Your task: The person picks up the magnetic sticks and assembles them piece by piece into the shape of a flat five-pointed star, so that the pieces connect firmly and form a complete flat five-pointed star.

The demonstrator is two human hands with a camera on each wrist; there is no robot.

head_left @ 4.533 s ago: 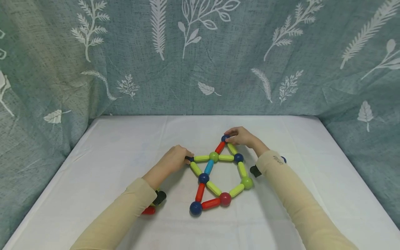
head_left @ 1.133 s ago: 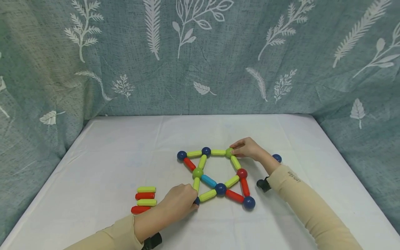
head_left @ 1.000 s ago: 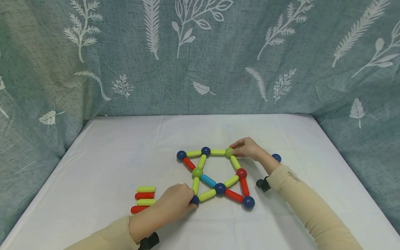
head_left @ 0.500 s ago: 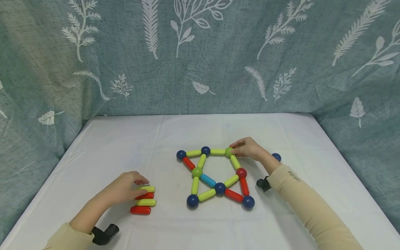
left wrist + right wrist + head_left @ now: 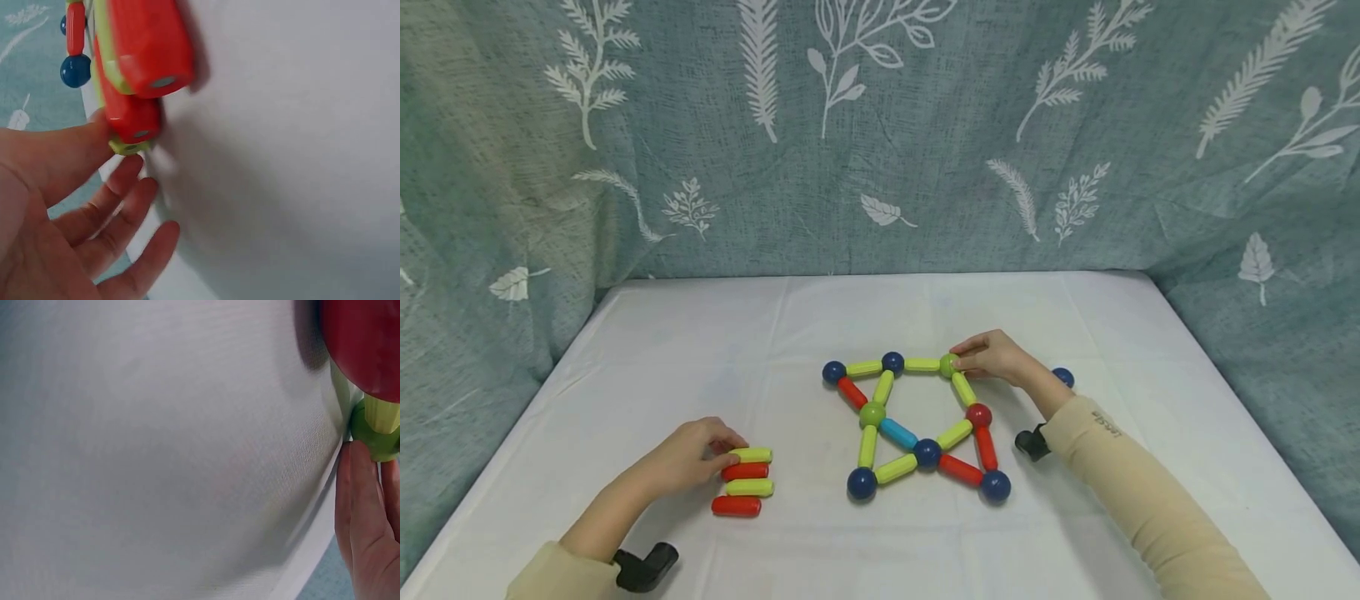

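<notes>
My left hand pinches the left end of the farthest yellow-green magnetic rod in a short row of loose rods. In the left wrist view its thumb and index finger meet at that rod's end; the other fingers are spread. Below it in the row lie a red rod, a yellow-green rod and another red rod. My right hand holds the green ball at the far right corner of a flat frame of magnetic rods and balls. A red ball sits nearer in that frame.
The frame also has a blue rod, a green ball and several dark blue balls, one at its near left corner. A loose blue ball lies beyond the right sleeve. A patterned curtain hangs behind the white table.
Earlier the frame was turned around by both hands. My left hand then let go of its near left blue ball and moved left to the loose rods. The right hand stayed at the green ball.
</notes>
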